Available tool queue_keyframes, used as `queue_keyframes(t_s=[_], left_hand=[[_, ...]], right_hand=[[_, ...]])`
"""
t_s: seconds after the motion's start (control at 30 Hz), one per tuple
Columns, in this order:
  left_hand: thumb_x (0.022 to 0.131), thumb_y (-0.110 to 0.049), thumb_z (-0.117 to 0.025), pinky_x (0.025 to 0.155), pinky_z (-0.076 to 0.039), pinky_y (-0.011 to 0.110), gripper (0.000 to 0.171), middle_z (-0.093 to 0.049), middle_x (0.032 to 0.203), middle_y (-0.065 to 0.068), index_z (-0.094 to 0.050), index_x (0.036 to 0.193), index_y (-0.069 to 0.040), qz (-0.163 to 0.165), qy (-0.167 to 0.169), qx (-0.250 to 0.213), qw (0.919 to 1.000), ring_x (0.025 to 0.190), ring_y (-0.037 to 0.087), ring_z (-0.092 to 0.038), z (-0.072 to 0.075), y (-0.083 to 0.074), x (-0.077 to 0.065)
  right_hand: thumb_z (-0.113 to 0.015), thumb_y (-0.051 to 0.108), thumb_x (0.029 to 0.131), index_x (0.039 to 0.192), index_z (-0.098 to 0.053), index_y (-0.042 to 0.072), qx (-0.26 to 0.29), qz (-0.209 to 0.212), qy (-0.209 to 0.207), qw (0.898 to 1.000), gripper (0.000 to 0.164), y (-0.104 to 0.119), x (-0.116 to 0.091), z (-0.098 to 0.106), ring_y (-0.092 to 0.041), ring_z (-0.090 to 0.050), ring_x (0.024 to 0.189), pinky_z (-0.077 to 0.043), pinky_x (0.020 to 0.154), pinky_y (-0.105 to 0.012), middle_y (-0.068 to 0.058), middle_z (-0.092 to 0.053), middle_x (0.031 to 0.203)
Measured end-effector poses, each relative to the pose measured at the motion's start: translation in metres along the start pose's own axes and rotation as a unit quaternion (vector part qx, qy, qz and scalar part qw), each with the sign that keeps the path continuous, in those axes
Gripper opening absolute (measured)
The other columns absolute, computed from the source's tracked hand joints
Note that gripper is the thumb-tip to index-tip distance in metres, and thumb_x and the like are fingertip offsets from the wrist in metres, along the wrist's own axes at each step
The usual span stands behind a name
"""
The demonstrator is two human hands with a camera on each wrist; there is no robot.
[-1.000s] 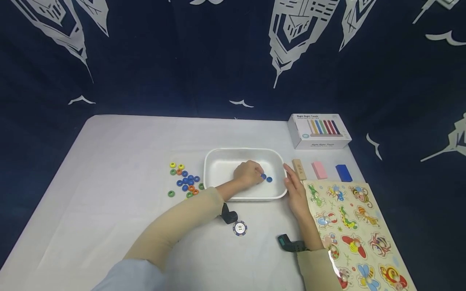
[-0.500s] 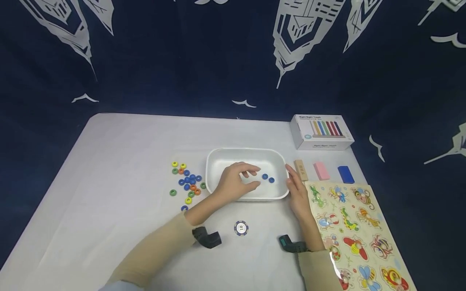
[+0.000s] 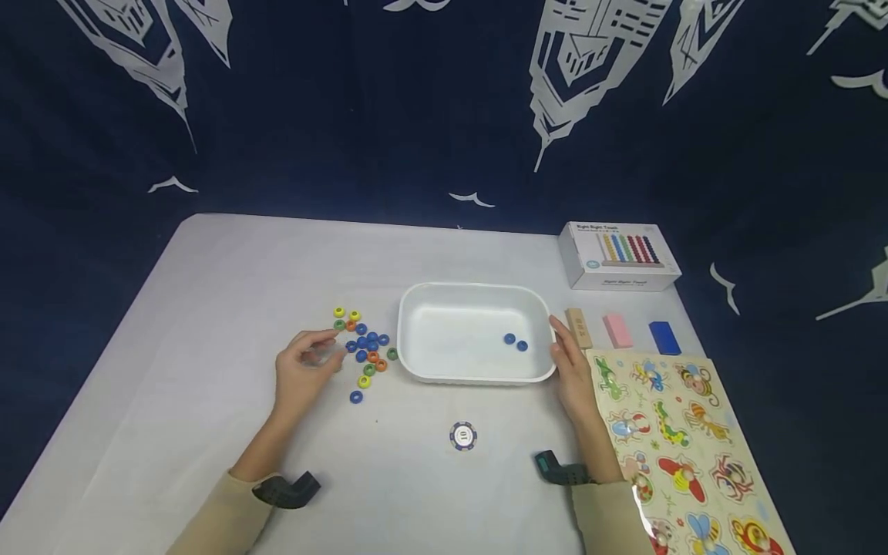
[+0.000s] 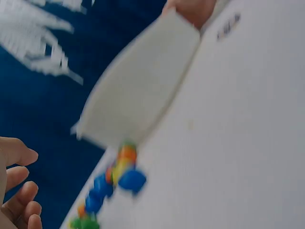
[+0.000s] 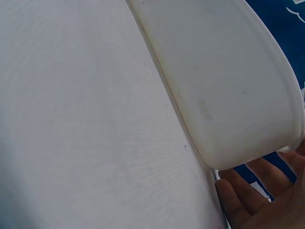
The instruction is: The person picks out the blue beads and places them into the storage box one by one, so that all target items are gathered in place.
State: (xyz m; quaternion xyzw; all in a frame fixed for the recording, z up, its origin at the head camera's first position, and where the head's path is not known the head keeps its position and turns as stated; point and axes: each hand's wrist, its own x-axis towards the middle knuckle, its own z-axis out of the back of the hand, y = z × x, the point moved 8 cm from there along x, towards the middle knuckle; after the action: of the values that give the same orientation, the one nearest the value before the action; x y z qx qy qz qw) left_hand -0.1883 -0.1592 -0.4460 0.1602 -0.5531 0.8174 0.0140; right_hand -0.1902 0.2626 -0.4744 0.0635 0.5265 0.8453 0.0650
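Observation:
My left hand (image 3: 298, 381) is beside the left edge of a loose group of small ring-shaped beads, its thumb and fingers apart and nothing seen between them. Blue beads (image 3: 362, 342) lie in the middle of the group, with yellow beads (image 3: 339, 312), green beads (image 3: 370, 370) and orange beads (image 3: 381, 365) around them. A white rectangular tray (image 3: 451, 331) stands right of the group, holding two blue beads (image 3: 523, 346) near its right end. Along that end rests my right hand (image 3: 574, 381), its extended fingers (image 5: 243, 191) against the tray wall in the right wrist view.
A poker chip (image 3: 463, 436) lies in front of the tray. To the right are a wooden block (image 3: 579, 329), a pink block (image 3: 617, 331), a blue block (image 3: 664, 338) and an insect picture board (image 3: 673, 432). A white box (image 3: 620, 257) stands at the back right.
My left hand has let go of a blue bead in the tray, opened, and swung left out of the tray to the bead group. My right hand has stayed at the tray's end.

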Motion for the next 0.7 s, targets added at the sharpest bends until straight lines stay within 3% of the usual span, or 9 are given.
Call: queue_keyframes(t_s=[0.13,0.37,0.7], left_hand=[[0.071,-0.017,-0.074,0.069,-0.042,0.021,0.030,-0.063,0.092,0.004,-0.066,0.100,-0.015,0.022,-0.022,0.009,0.9995,0.086,0.014,-0.056,0.010,0.021,0.003],[0.071,-0.021,-0.074,0.071,-0.042,0.019,0.034,-0.061,0.093,0.000,-0.064,0.103,-0.014,0.019,0.019,0.035,0.9990,0.085,0.012,-0.053,-0.007,0.037,0.007],[0.071,-0.021,-0.071,0.072,-0.038,0.027,0.035,-0.061,0.090,-0.004,-0.064,0.104,-0.019,0.036,0.043,0.168,0.9841,0.083,0.012,-0.050,-0.022,0.040,0.011]], right_hand=[[-0.034,0.037,0.094,0.134,-0.033,0.034,0.003,0.007,0.001,1.000,0.041,0.000,0.000,0.000,-0.015,-0.028,0.131,-0.023,0.107,-0.036,0.011,-0.028,0.143],[-0.034,0.038,0.093,0.133,-0.033,0.038,0.003,0.010,-0.004,1.000,0.040,-0.001,0.000,0.001,-0.014,-0.029,0.131,-0.024,0.106,-0.037,0.012,-0.031,0.141],[-0.033,0.039,0.093,0.133,-0.033,0.039,0.007,0.000,0.000,1.000,0.039,-0.003,0.000,0.001,-0.012,-0.027,0.132,-0.023,0.107,-0.035,0.017,-0.028,0.142]])
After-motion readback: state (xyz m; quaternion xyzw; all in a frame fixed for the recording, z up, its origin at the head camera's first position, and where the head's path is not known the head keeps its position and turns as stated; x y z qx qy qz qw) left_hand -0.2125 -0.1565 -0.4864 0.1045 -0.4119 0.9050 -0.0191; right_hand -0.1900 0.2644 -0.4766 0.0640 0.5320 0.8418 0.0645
